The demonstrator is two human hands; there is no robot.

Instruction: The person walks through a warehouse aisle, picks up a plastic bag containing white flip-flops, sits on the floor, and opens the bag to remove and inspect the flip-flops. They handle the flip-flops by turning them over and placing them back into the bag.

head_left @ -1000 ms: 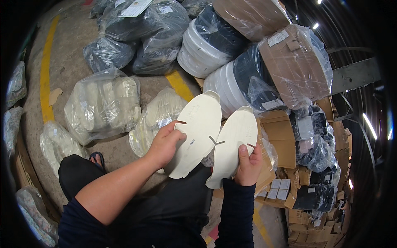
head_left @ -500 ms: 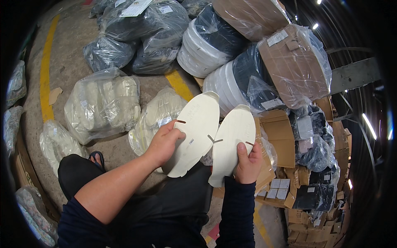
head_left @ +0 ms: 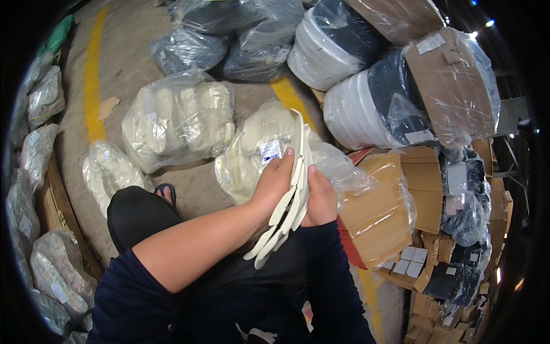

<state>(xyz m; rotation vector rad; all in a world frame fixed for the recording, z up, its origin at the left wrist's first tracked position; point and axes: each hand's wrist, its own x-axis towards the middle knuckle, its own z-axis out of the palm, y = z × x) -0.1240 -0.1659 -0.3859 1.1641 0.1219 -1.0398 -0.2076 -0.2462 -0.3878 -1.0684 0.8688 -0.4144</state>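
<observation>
Several thin, cream, sole-shaped pieces point(head_left: 297, 189) stand together in a loose stack, edge-on and tilted, in front of my body. My left hand point(head_left: 274, 182) presses on the stack from the left, fingers closed against it. From the right, my right hand point(head_left: 319, 198) grips the same stack with the thumb up along its edge. The lower ends of the pieces fan slightly apart, above my dark-clothed lap. Just beyond the hands lies a clear bag of cream pieces point(head_left: 252, 135) with a white label point(head_left: 270, 151).
More clear bags of cream pieces point(head_left: 177, 117) lie on the concrete floor. Grey-wrapped bundles point(head_left: 192, 50) and white-and-black wrapped rolls point(head_left: 358, 109) stand at the back. Cardboard boxes point(head_left: 375, 209) crowd the right. Wrapped bundles point(head_left: 63, 269) line the left, beside a yellow floor line point(head_left: 93, 80).
The sole-shaped pieces, held apart with their flat faces showing before, are now brought together edge-on between both hands. The view has shifted, so the surroundings sit further right.
</observation>
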